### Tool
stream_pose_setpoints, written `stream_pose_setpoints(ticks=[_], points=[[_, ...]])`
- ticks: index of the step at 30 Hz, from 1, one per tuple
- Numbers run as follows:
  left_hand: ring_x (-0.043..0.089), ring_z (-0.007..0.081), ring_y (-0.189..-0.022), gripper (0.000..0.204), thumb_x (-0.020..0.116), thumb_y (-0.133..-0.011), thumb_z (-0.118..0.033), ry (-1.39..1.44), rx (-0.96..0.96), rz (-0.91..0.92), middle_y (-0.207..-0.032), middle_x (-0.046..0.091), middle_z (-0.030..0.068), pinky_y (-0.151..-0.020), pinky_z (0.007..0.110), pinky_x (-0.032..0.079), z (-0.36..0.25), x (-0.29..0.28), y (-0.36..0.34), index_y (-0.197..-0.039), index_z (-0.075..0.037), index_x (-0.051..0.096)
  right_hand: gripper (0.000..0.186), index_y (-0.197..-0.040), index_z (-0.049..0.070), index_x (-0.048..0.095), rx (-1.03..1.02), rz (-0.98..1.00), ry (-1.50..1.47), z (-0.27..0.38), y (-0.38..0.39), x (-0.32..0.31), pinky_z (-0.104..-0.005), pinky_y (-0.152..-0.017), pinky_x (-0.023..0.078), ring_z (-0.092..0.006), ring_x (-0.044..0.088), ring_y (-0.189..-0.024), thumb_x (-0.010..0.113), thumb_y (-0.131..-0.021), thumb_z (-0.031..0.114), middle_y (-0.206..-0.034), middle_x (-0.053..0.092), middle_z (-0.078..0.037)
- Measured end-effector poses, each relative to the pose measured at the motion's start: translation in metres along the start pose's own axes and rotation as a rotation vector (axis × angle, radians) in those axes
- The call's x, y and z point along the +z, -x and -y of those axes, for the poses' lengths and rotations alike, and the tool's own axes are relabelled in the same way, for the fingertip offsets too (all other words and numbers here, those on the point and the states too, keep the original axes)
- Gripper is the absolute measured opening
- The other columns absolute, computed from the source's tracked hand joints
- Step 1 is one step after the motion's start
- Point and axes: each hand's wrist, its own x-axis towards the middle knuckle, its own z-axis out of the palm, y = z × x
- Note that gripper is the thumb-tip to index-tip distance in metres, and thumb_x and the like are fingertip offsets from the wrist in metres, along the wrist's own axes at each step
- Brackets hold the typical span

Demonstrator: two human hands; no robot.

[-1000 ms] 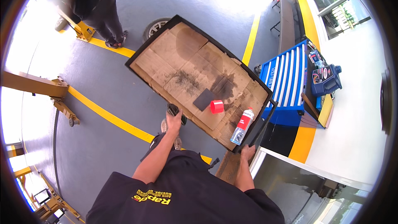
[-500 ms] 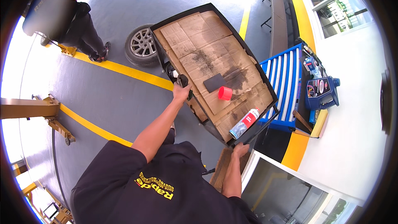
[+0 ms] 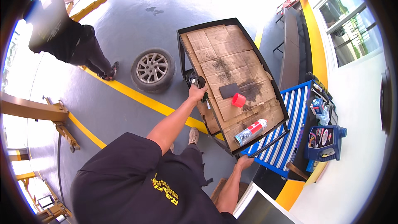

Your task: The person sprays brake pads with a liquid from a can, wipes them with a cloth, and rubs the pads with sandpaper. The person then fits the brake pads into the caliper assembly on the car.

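A black metal cart [image 3: 180, 37] stands before me, its top lined with stained cardboard [image 3: 209, 54]. At its left edge, my left hand [image 3: 197, 93] is closed around a dark tool with a rounded black end [image 3: 201, 82]; its exact kind is hidden by my fingers. My right hand [image 3: 244, 162] is closed on the cart's handle bar [image 3: 265, 143] at the near corner. On the cardboard lie a dark flat pad [image 3: 229, 90], a red cap [image 3: 238, 100] and a spray can [image 3: 251, 132] on its side, near the right hand.
A car wheel [image 3: 152, 69] lies on the floor left of the cart. Another person [image 3: 62, 33] stands at the far left, near a yellow lift arm [image 3: 93, 7]. To the right are a blue tool chest [image 3: 277, 128], a blue jug [image 3: 325, 141] and a bench [image 3: 289, 45].
My view has shifted, so the cart appears farther right and lower, apart from the wheel. More of a red car shows at the top. Both hands keep their holds.
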Motion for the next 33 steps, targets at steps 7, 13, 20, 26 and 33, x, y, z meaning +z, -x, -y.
stream_pose_setpoints(ticks=[7, 13, 20, 26, 33], points=[[0.071, 0.0312, -0.11, 0.064, 0.085, -0.077, -0.034, 0.02, 0.013, -0.006, -0.118, 0.073, 0.0209, -0.096, 0.039, 0.055, 0.032, 0.002, -0.02, -0.124, 0.003, 0.063, 0.033, -0.114, -0.012, 0.063, -0.098, 0.038, -0.033, -0.016, -0.014, 0.022, -0.0513, -0.093, 0.049, -0.0491, 0.067, -0.104, 0.056, -0.087, 0.005, -0.11, 0.07, -0.032], [0.07, 0.0304, -0.111, 0.066, 0.084, -0.078, -0.035, 0.086, 0.04, 0.028, -0.121, 0.071, 0.022, -0.094, 0.039, 0.055, 0.051, 0.019, -0.034, -0.126, 0.004, 0.061, 0.033, -0.114, -0.013, 0.062, -0.151, 0.031, -0.049, -0.044, -0.052, 0.057, -0.0521, -0.091, 0.051, -0.0516, 0.067, -0.101, 0.062, -0.085, 0.004, -0.107, 0.07, -0.034], [0.07, 0.0299, -0.104, 0.062, 0.083, -0.079, -0.032, 0.078, 0.155, -0.16, -0.114, 0.07, 0.0192, -0.092, 0.04, 0.054, 0.057, 0.042, -0.017, -0.124, 0.003, 0.058, 0.035, -0.113, -0.012, 0.06, -0.285, 0.098, -0.137, -0.075, -0.105, 0.102, -0.0517, -0.093, 0.05, -0.0507, 0.067, -0.104, 0.062, -0.086, 0.009, -0.109, 0.069, -0.034], [0.069, 0.0338, -0.111, 0.065, 0.083, -0.079, -0.032, 0.056, 0.13, -0.173, -0.118, 0.07, 0.0235, -0.096, 0.041, 0.054, 0.071, 0.068, 0.018, -0.126, 0.004, 0.056, 0.025, -0.102, -0.008, 0.065, -0.264, 0.038, -0.132, -0.136, -0.143, 0.131, -0.0502, -0.087, 0.052, -0.0464, 0.07, -0.093, 0.063, -0.084, 0.008, -0.097, 0.072, -0.029], [0.069, 0.0359, -0.113, 0.069, 0.084, -0.079, -0.032, 0.069, 0.202, -0.318, -0.12, 0.068, 0.0258, -0.095, 0.042, 0.054, 0.083, 0.069, 0.007, -0.127, 0.006, 0.053, 0.02, -0.097, -0.008, 0.063, -0.331, 0.126, -0.35, -0.093, -0.161, 0.158, -0.0474, -0.078, 0.05, -0.0373, 0.065, -0.078, 0.062, -0.082, 0.004, -0.086, 0.069, -0.023]])
